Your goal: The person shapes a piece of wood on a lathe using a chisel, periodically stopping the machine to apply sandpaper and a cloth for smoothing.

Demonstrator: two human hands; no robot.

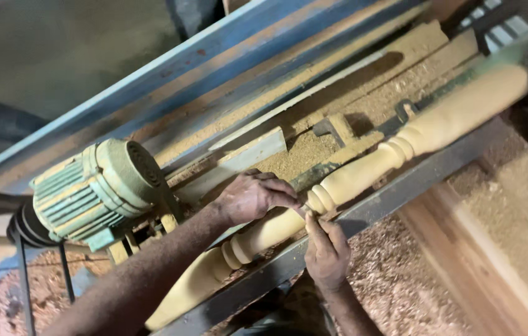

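the far end of the turned wooden spindle (363, 174) smeared into blur near the top right corner, where its mounting could not be made out. its near end ran off the bottom edge. the left hand (253, 196) covered part of the spindle, and whatever the fingertips pinched against the wood with the right hand (326, 252) was too small to tell. the green motor (93, 190) hid what lay behind it.

Nothing like that anywhere in my view here, honestly: no packages, no labels, no signs, no screens.
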